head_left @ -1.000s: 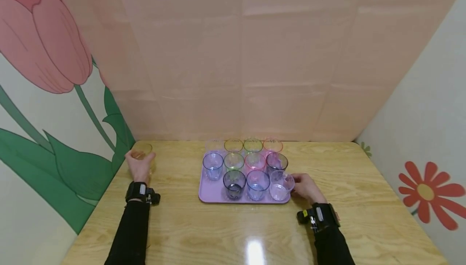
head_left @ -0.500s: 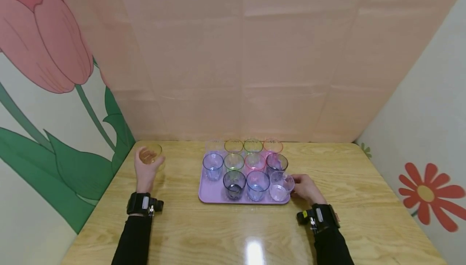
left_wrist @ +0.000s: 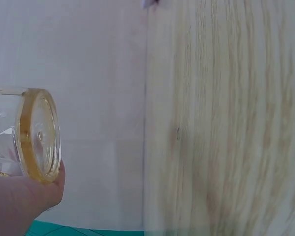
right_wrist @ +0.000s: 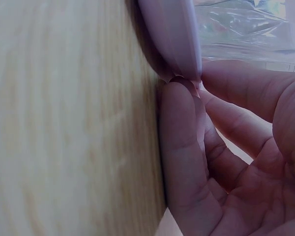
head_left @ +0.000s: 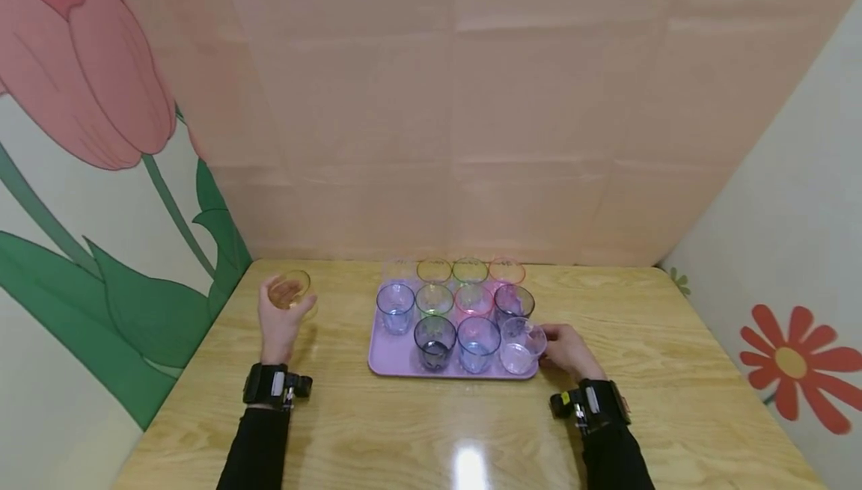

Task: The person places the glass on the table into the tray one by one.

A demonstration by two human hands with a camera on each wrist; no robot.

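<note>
In the head view my left hand [head_left: 277,325] is raised over the table's left side, fingers and thumb curled round an amber-tinted glass [head_left: 289,289]. The left wrist view shows that glass's thick round base [left_wrist: 39,135] facing the camera, its upper part cut off by the frame. My right hand [head_left: 569,348] pinches the right edge of a lilac tray [head_left: 387,355]. Seen from the right wrist, the thumb touches the tray's rim [right_wrist: 179,39] while the fingers reach under it by the tabletop. Clear, tinted glasses stand upright in rows on the tray, a colourless one [head_left: 521,348] nearest my right hand.
The tray rests on a light wooden table [head_left: 377,430]. Among its glasses are a dark grey one [head_left: 434,348] and a blue one [head_left: 396,310]. A pinkish covered wall [head_left: 431,138] rises behind the table's back edge, with painted side walls left and right.
My left hand has come up off the table and moved rightward with the amber glass, which now tilts more. My right hand has stayed at the tray's edge.
</note>
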